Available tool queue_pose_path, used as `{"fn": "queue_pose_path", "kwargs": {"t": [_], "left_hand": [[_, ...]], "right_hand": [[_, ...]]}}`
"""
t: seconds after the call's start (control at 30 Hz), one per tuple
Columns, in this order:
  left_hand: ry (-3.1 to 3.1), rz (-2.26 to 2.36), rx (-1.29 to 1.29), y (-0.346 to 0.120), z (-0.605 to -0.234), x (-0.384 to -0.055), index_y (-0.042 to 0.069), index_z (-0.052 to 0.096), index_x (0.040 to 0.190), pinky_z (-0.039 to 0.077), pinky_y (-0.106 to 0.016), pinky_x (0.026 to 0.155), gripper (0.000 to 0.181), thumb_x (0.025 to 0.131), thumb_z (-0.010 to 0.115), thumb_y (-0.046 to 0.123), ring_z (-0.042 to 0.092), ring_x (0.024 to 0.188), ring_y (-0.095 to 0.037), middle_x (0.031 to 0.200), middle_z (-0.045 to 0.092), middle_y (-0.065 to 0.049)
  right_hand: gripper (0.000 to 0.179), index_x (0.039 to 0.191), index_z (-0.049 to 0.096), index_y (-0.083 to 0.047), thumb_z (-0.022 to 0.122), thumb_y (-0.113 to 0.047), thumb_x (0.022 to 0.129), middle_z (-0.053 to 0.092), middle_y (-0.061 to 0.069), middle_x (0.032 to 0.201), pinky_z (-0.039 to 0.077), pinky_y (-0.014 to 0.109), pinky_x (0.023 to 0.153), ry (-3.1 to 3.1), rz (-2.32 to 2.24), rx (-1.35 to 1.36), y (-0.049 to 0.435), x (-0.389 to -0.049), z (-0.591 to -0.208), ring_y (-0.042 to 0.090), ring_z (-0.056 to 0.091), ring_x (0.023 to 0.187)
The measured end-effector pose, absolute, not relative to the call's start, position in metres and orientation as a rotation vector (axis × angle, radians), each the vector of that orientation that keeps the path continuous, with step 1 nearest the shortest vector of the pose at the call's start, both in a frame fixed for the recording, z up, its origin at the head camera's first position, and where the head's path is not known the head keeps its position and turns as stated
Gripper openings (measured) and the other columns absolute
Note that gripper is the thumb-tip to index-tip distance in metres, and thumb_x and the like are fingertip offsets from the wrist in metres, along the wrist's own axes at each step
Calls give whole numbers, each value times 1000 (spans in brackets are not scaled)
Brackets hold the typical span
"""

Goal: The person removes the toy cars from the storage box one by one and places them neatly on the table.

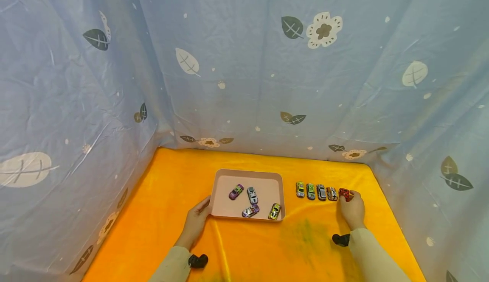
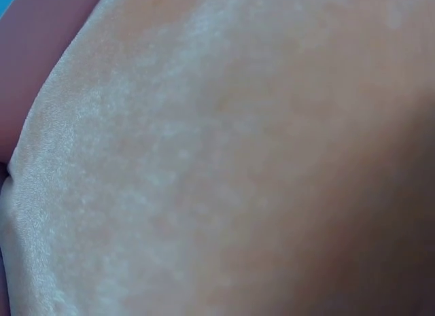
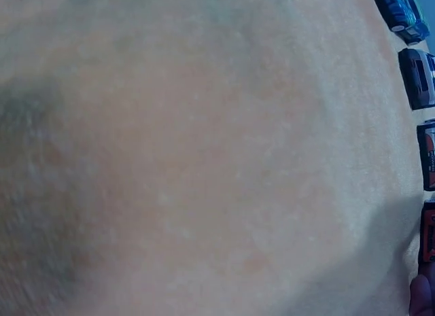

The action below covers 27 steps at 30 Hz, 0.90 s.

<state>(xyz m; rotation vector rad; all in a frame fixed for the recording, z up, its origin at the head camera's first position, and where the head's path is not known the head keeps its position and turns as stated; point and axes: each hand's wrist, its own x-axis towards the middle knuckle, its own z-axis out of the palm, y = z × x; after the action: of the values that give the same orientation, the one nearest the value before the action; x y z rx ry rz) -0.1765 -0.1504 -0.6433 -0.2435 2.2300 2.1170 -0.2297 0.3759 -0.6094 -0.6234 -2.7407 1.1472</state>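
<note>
In the head view my right hand [image 1: 352, 210] pinches a red toy car [image 1: 345, 194] at the right end of a row of toy cars. Beside it in the row are an orange-and-white car [image 1: 332, 194], a dark grey car [image 1: 321, 192], a green car [image 1: 311, 191] and a yellow-green car [image 1: 300, 189]. My left hand [image 1: 195, 222] holds the shallow pink tray [image 1: 225, 213] at its lower left corner. Inside lie a purple-and-green car [image 1: 236, 191], a white car [image 1: 252, 195], a purple-and-white car [image 1: 250, 210] and a yellow car [image 1: 274, 211].
A yellow plush cloth [image 1: 175, 176] covers the surface, with a fold below the tray. Blue curtains [image 1: 244, 82] with leaf and flower prints enclose the back and both sides. The left wrist view shows mostly cloth and a piece of the tray wall [image 2: 41, 51].
</note>
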Motion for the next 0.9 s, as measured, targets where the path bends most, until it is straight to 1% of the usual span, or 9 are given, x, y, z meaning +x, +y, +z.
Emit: {"fn": "queue_pose_path", "kwargs": {"t": [0.17,0.33,0.47,0.63,0.77,0.9], "left_hand": [[2235,2115,-253,-150,-645,-177,23,53,141,39,-38,106,42,98,58,24,40,134,-18,140,52,3],[2222,2123,-253,-150,-645,-178,21,54,141,40,-36,105,42,99,58,23,43,132,-17,139,53,2],[2220,2129,-253,-149,-644,-178,20,53,141,41,-36,104,42,99,57,22,43,132,-18,140,53,1],[2229,2127,-251,-149,-643,-176,19,53,141,41,-37,104,42,99,57,21,44,132,-19,140,53,0],[2228,2122,-255,-149,-643,-176,20,54,141,40,-37,105,42,99,57,22,43,132,-18,139,53,1],[2223,2127,-254,-150,-644,-177,21,54,140,40,-37,105,42,99,58,22,43,132,-17,139,53,1]], "right_hand": [[53,138,34,15,49,-16,98,47,37,123,42,60,93,-2767,1119,-610,378,-231,-609,51,48,110],[52,139,35,15,47,-18,100,43,38,130,36,63,99,-2815,1079,-592,379,-232,-609,54,41,118],[52,138,36,16,46,-18,101,42,39,131,33,63,102,-2836,1047,-575,379,-232,-607,55,39,120],[51,137,37,18,45,-17,101,42,40,131,32,63,103,-2837,1030,-571,379,-232,-607,55,39,120],[52,137,36,19,47,-17,101,41,40,132,31,63,103,-2831,1030,-569,378,-231,-606,56,38,121],[54,138,36,17,48,-20,101,43,38,131,33,62,102,-2788,1048,-569,376,-230,-603,54,41,119]]}}
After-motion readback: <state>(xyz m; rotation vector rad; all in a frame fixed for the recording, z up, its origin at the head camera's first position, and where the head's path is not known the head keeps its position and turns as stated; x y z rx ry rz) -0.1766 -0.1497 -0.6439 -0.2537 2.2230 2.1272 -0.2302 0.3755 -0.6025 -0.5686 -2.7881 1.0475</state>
